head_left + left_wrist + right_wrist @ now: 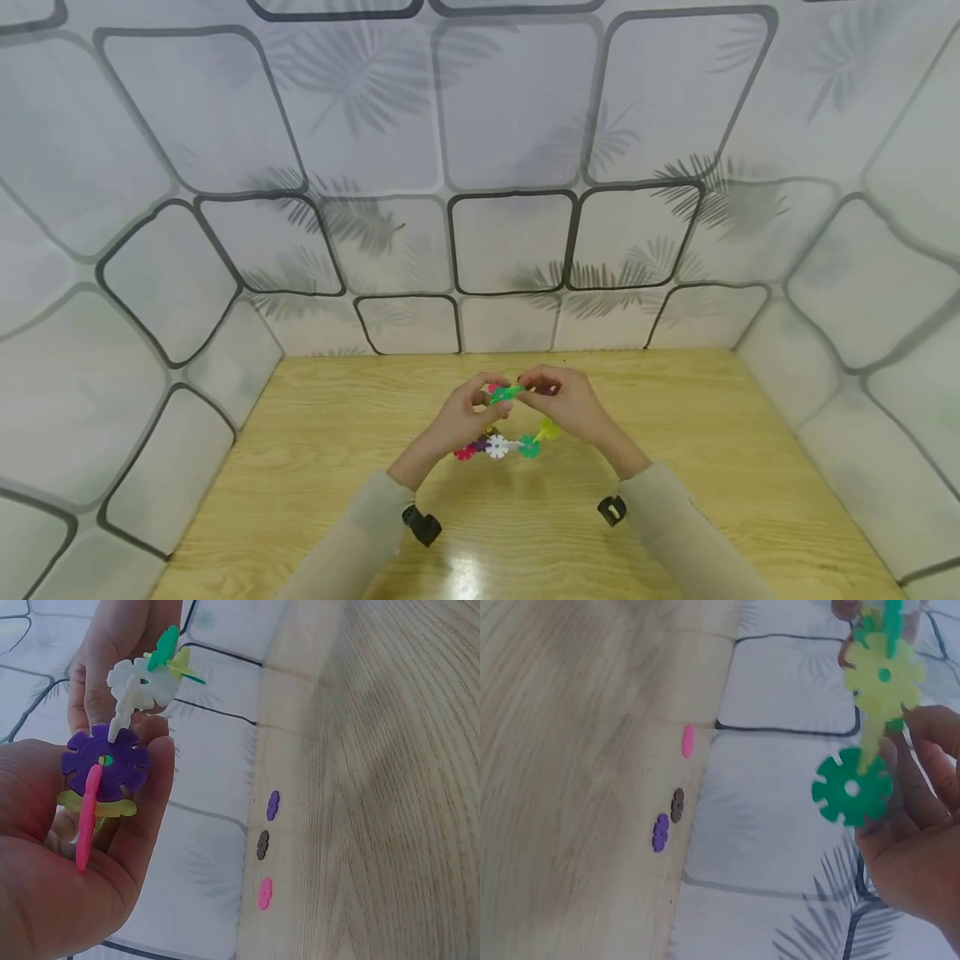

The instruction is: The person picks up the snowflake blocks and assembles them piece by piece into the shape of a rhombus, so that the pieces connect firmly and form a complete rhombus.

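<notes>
Both hands are raised over the table with a chain of slotted snowflake discs between them. My left hand (pixel 467 414) pinches a bright green disc (pixel 501 396) at the chain's upper side. From the right, my right hand (pixel 572 406) pinches the green piece joined there. Below hang a red-pink disc (pixel 464 452), a white disc (pixel 497 447), a darker green disc (pixel 529 447) and a yellow disc (pixel 550 429). A purple disc (pixel 124 769) sits by the left palm in the left wrist view. Fingers partly hide the upper joint.
On the wooden table (pixel 360 517) lie loose discs near its far edge: purple (pixel 661 833), brown (pixel 677 805) and pink (pixel 688 741). A patterned cloth wall (pixel 510 242) rises behind the table and along both sides.
</notes>
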The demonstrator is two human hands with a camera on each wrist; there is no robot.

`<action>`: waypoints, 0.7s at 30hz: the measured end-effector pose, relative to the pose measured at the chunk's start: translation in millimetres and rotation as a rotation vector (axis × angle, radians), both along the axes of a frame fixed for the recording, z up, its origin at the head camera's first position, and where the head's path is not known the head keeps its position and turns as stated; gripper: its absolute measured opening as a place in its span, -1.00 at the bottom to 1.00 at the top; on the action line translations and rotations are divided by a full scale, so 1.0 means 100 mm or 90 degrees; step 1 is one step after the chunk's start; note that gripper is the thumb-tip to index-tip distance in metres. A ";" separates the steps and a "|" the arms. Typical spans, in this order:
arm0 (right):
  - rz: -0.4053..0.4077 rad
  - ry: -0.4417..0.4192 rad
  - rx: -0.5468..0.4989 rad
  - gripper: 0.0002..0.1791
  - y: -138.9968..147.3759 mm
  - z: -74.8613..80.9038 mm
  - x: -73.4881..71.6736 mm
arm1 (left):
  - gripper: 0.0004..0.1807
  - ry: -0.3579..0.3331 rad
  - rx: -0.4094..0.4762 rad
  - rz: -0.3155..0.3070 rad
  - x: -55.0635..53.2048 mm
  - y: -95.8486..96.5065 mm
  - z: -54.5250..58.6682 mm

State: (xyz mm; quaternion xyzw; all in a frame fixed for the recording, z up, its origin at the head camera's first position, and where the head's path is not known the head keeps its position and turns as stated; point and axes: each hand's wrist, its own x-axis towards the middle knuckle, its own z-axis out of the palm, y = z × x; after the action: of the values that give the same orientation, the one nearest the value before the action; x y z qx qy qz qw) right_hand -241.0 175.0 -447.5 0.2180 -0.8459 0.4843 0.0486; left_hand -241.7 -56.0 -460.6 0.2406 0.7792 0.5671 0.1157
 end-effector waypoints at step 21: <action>-0.109 -0.040 0.038 -0.83 0.40 -0.55 -0.35 | -0.63 -0.030 0.022 0.018 0.03 -0.05 -0.03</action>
State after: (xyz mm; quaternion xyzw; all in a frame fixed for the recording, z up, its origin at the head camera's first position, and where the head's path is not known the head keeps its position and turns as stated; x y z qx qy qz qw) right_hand -276.5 215.4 -502.8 0.1307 -0.8765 0.4598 0.0570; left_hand -238.4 -61.2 -463.6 0.2180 0.7697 0.5876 0.1215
